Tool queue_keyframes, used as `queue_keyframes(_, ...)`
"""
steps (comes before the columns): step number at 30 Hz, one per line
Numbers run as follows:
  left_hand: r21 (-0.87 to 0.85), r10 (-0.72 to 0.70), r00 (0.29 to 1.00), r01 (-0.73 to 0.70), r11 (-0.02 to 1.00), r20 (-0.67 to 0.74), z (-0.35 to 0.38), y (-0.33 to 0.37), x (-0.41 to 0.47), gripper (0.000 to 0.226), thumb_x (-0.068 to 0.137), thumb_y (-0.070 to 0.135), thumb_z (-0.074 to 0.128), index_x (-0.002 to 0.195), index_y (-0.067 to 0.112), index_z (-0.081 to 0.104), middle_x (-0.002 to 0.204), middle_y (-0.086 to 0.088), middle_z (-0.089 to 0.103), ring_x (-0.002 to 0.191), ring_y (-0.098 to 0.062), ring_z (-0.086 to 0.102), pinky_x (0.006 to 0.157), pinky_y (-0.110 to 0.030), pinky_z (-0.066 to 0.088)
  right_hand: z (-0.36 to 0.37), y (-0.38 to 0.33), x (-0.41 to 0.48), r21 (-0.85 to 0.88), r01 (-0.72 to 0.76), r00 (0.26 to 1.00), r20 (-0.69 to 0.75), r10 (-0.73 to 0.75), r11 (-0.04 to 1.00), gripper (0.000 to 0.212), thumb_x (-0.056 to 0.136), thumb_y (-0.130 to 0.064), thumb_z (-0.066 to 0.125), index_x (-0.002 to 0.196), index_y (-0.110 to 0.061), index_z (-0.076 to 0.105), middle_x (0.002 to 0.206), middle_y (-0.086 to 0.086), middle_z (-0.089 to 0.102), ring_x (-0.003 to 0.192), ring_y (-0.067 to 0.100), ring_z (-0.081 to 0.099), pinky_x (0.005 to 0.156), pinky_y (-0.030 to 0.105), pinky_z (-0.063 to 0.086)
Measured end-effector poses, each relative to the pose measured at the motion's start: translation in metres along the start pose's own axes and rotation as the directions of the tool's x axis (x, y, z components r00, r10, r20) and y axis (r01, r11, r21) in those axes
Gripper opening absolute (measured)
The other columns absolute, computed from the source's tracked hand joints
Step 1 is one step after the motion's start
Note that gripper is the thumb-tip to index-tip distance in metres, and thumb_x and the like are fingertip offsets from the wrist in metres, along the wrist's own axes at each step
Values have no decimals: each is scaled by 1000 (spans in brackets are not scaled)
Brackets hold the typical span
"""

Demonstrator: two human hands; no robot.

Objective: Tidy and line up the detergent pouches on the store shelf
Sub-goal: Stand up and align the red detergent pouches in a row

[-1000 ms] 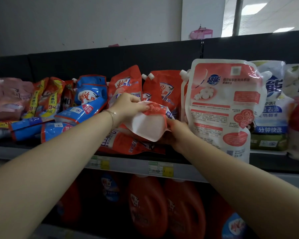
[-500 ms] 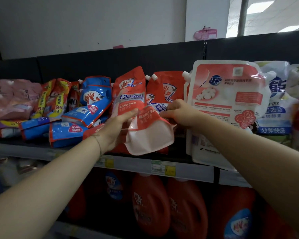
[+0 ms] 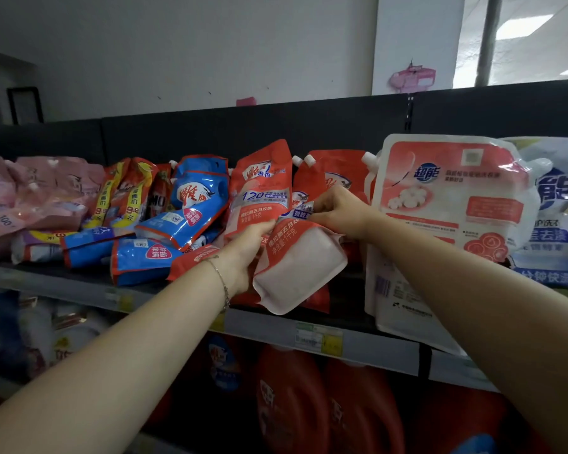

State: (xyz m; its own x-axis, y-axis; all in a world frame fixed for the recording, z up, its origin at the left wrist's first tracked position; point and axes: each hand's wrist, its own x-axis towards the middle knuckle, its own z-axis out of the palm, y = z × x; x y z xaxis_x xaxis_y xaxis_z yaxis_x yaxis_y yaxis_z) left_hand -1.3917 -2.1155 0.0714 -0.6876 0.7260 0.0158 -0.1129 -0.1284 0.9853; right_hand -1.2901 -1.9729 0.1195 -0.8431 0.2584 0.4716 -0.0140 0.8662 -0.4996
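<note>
A glossy, crinkled red pouch [image 3: 300,257] with a bulging white base is held tilted at the shelf [image 3: 381,350] front. The left hand [image 3: 248,253] clasps its 9 o'clock edge; the right hand [image 3: 340,213] pinches its top at 1 o'clock. Slumped shiny blue pouches [image 3: 191,208] lie at 9 o'clock.

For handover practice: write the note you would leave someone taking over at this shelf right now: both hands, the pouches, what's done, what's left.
Left hand grips the tilted red-and-white pouch at its side; right hand pinches its top.
It is held over the shelf edge, not yet stood up.
Done: the red pouch behind stands roughly upright.
Left: stand this one, then the toppled blue pouches.
</note>
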Motion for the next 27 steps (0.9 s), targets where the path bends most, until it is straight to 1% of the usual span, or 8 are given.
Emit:
queue_keyframes(3, -26, -30, 1000, 30, 999, 2, 0, 3, 4, 26, 87, 40, 63, 94, 15, 65, 81, -7, 63, 73, -19, 61, 69, -31, 50, -4, -3, 4, -10, 13, 1000, 20, -13, 1000, 26, 89, -8, 62, 77, 15, 66, 75, 30, 62, 62, 22, 51, 61, 35, 46)
queue_keyframes(6, -55, -26, 1000, 25, 998, -13, 1, 6, 7, 27, 86, 40, 64, 100, 18, 63, 81, -6, 63, 73, -18, 60, 65, -29, 51, -10, -7, 2, -21, 75, 997, 33, -75, 997, 20, 90, -11, 63, 86, 7, 72, 83, 22, 70, 70, 26, 61, 69, 35, 54)
queue_keyframes(9, -76, -50, 999, 50, 996, 3, 2, 10, 9, 39, 79, 46, 70, 106, 19, 63, 94, -7, 66, 84, -21, 63, 72, -34, 53, -13, -10, -3, -51, 150, 989, -4, -151, 987, 16, 89, -12, 64, 78, -6, 73, 74, 7, 71, 65, 17, 64, 63, 29, 54)
queue_keyframes(13, -111, -79, 997, 80, 991, 12, 1, 11, 15, 64, 62, 54, 78, 114, 18, 66, 107, -8, 67, 90, -25, 66, 76, -41, 54, -20, -15, -11, -133, 233, 963, -106, -248, 963, 45, 87, -4, 61, 55, -34, 52, 47, -15, 52, 45, 2, 49, 51, 13, 38)
queue_keyframes(16, -121, -64, 994, 75, 990, 89, 5, 13, 15, 42, 81, 54, 66, 94, 15, 70, 88, -8, 71, 76, -22, 69, 73, -37, 55, -28, -24, -17, -243, 313, 924, -145, -353, 918, 35, 87, -3, 58, 59, -24, 57, 56, -12, 56, 52, 5, 52, 53, 10, 39)
queue_keyframes(20, -155, 38, 988, -14, 988, 149, 17, 19, 12, 34, 90, 46, 55, 93, 16, 70, 72, -10, 73, 59, -21, 71, 51, -33, 58, -34, -31, -16, -352, 367, 897, -111, -427, 861, 16, 89, -9, 54, 86, -2, 68, 81, 5, 69, 71, 20, 64, 64, 30, 51)
queue_keyframes(24, -122, 113, 991, -103, 987, 76, 19, 21, 17, 38, 87, 45, 61, 112, 17, 67, 95, -11, 74, 80, -25, 72, 74, -38, 58, -35, -30, -16, -442, 276, 937, -72, -341, 853, 17, 92, -13, 55, 84, -4, 68, 77, 0, 65, 66, 13, 58, 61, 23, 45)
queue_keyframes(27, -163, 255, 967, -252, 954, -7, 23, 18, 26, 53, 72, 44, 77, 118, 23, 65, 108, -11, 71, 90, -27, 71, 77, -43, 57, -25, -26, -12, -426, 127, 962, -166, -215, 896, 16, 90, -11, 53, 92, -2, 66, 94, 9, 67, 83, 24, 62, 74, 34, 53)
